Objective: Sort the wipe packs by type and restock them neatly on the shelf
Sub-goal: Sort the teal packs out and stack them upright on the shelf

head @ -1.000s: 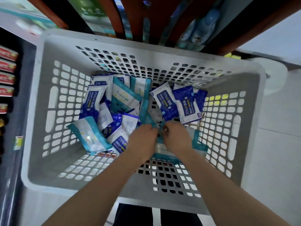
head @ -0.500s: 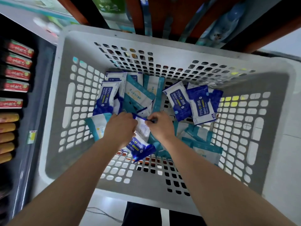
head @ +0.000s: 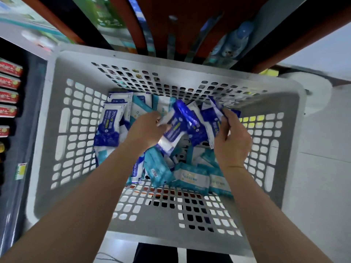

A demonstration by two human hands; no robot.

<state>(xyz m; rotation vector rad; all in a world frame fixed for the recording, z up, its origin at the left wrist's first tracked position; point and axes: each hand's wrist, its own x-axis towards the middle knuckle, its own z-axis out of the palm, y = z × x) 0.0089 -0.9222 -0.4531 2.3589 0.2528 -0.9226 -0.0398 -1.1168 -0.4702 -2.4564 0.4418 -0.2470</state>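
A grey perforated basket (head: 62, 141) holds several wipe packs of two types. Dark blue alcohol wipe packs (head: 109, 123) lie at the left and middle. Teal packs (head: 191, 178) lie nearer me at the bottom right. My left hand (head: 146, 130) grips a dark blue alcohol pack (head: 171, 137) lifted above the pile. My right hand (head: 230, 141) holds further dark blue packs (head: 213, 120) upright by their edges, at the right of the pile. The two hands are a pack's width apart.
A shelf with dark and orange-brown boards (head: 180, 25) stands just beyond the basket, with blurred bottles (head: 237, 38) on it. Red packaged goods (head: 9, 82) line a rack at the far left. A white round object (head: 311, 95) sits by the basket's right corner.
Both hands have moved up and apart from the middle of the pile. They now lift dark blue packs that lay in the basket before. The view has shifted slightly.
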